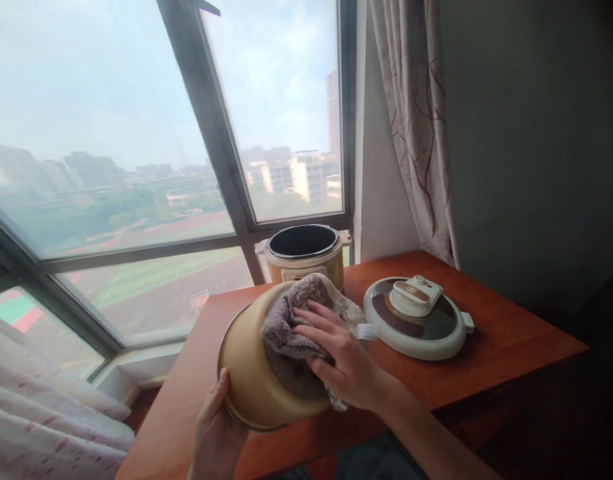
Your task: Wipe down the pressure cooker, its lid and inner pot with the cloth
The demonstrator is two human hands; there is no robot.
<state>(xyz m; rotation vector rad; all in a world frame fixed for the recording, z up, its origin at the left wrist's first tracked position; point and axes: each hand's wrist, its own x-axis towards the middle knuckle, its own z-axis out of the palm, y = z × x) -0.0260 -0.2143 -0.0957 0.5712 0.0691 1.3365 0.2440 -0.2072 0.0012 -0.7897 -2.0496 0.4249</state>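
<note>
My left hand (pixel 215 433) grips the rim of a gold-coloured inner pot (pixel 249 367), which is tilted on its side above the near edge of the table. My right hand (pixel 339 357) presses a grey-brown cloth (pixel 296 310) flat against the pot's outer bottom. Behind the pot stands the cooker body (pixel 305 255), open at the top with a dark inside. The cooker's white and brown lid (pixel 416 317) lies flat on the table to the right.
The reddish wooden table (pixel 491 353) stands against a large window (pixel 136 153). A patterned curtain (pixel 419 127) hangs at the right, beside a dark wall. A light striped fabric (pixel 41 407) lies at the lower left.
</note>
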